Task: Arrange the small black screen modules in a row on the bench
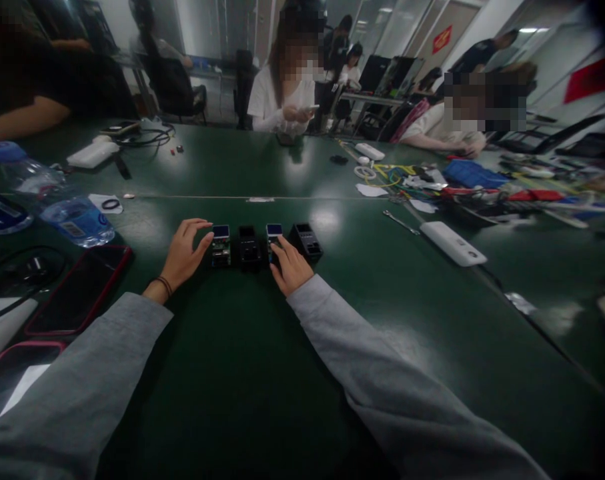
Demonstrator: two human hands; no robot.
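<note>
Several small electronic modules stand in a row on the dark green table (242, 373). My left hand (185, 257) curls round the leftmost module (221, 245), a bare circuit board with a blue screen, thumb and fingers touching it. My right hand (291, 265) rests on the third module (273, 235), also blue-screened, with fingers bent over it. Between them sits a black cased module (247, 247). Another black cased module (307, 241) stands just right of my right hand. Both arms wear grey sleeves.
A water bottle (52, 200) lies at the left, with a red-cased phone (79, 290) below it. A white power bank (453, 243) and a heap of cables and tools (462, 180) lie at the right. Other people sit along the far side.
</note>
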